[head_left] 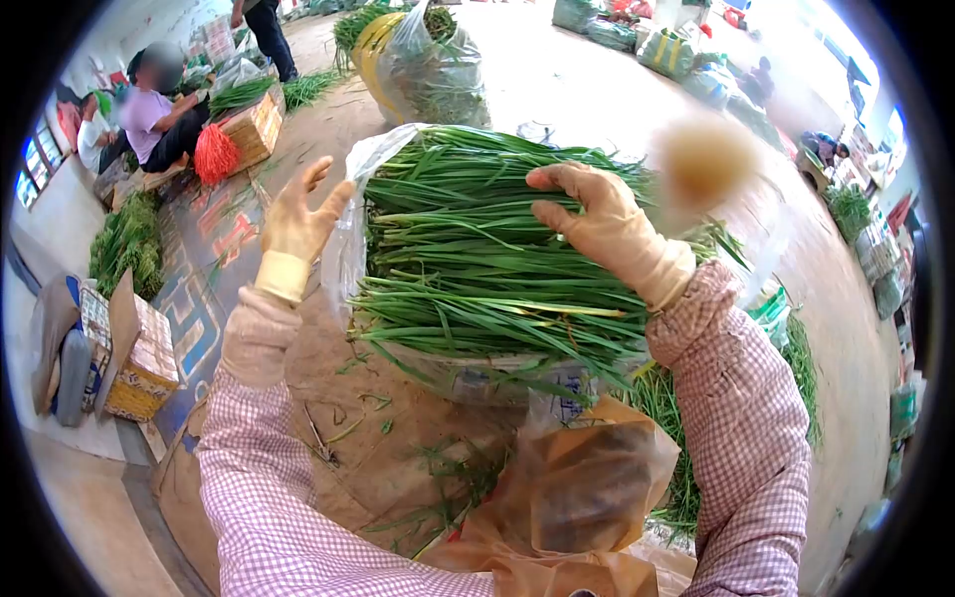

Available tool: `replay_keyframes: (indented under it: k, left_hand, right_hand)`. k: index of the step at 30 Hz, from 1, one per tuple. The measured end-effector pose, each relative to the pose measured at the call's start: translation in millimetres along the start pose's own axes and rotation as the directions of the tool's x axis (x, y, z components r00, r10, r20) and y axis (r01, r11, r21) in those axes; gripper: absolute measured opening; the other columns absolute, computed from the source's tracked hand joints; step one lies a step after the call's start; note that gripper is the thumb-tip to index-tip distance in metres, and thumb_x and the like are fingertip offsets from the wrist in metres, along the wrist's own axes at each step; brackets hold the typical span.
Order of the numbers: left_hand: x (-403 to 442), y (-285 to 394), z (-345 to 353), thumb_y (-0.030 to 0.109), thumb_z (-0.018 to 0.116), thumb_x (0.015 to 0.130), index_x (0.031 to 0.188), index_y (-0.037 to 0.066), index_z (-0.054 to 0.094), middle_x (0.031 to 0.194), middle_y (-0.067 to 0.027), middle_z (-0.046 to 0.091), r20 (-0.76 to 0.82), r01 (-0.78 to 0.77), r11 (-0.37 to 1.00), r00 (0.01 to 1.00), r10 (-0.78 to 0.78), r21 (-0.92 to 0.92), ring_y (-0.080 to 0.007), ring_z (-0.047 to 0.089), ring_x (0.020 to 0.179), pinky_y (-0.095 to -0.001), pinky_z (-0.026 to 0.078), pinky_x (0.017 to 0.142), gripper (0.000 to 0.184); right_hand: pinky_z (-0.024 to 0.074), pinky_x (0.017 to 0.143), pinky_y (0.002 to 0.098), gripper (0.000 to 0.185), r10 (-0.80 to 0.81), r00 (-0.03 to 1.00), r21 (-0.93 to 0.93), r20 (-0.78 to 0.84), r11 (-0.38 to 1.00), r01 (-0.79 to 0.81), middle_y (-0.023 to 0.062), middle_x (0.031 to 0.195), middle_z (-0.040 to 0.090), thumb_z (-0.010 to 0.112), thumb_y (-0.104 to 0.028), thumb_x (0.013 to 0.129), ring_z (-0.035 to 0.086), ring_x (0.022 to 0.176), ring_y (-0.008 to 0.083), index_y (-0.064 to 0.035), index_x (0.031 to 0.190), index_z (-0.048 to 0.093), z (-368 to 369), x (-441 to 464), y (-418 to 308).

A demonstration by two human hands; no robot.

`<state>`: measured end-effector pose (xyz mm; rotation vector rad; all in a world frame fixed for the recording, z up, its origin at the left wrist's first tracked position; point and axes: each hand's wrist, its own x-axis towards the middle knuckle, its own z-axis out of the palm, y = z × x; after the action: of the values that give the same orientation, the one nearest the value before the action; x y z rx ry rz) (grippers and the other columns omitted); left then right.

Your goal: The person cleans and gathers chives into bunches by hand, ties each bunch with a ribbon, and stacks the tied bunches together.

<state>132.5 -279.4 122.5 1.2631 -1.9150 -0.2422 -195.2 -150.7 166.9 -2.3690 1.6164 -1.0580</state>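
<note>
A wide stack of garlic chives [477, 244], long flat green leaves laid side by side, fills the middle of the view. A clear plastic bag [348, 189] lines its left end and shows beneath its near side. My left hand [293, 221], in a pale rubber glove, is raised beside the bag's left edge with thumb and fingers apart. Over the right part of the stack is my right hand [609, 224], gloved likewise, its thumb and fingers apart above the leaves. Neither hand grips anything. Whether the right fingertips touch the leaves I cannot tell.
Loose greens [671, 438] lie on the floor at the right, beside my brown apron [587, 478]. Behind the stack stands a stuffed plastic bag [438, 75]. A box [254, 129] with red strings [215, 151] and seated people are back left; another box [144, 363] stands left.
</note>
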Motion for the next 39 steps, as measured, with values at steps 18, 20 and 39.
replay_keyframes:
  k: [18,20,39]
  left_hand:
    - [42,-22,33,0.017,0.061,0.087,0.119,0.005,0.058,0.085,-0.0104,0.069,0.074,0.202,0.948,0.979,-0.189,-0.247,-0.0167,0.065,0.067,-0.0318,0.051,0.061,0.035]
    - [37,-14,37,0.011,0.056,0.091,0.124,0.000,0.052,0.084,-0.0110,0.068,0.223,0.386,0.728,0.923,-0.315,-0.567,-0.0137,0.062,0.057,-0.0271,0.050,0.050,0.035]
    - [36,-41,38,0.024,0.057,0.091,0.103,0.006,0.065,0.075,-0.0076,0.069,-0.061,0.068,0.949,0.994,-0.091,-0.308,-0.0152,0.065,0.062,-0.0300,0.050,0.055,0.023]
  right_hand:
    - [0.0407,0.099,0.0404,0.068,-0.078,0.973,-0.223,0.218,0.966,0.128,0.0173,0.127,0.050,0.071,-0.036,0.077,0.050,0.115,0.0354,-0.0081,0.133,0.045,79,80,41]
    - [0.0389,0.100,0.0422,0.081,0.039,0.954,-0.295,0.296,0.954,0.053,0.0187,0.127,0.049,0.073,-0.042,0.074,0.048,0.118,0.0364,-0.0086,0.139,0.037,77,83,37]
    - [0.0421,0.095,0.0439,0.080,0.201,0.914,-0.522,0.353,0.853,0.014,0.0190,0.114,0.055,0.072,-0.033,0.076,0.054,0.110,0.0358,-0.0099,0.141,0.032,72,76,21]
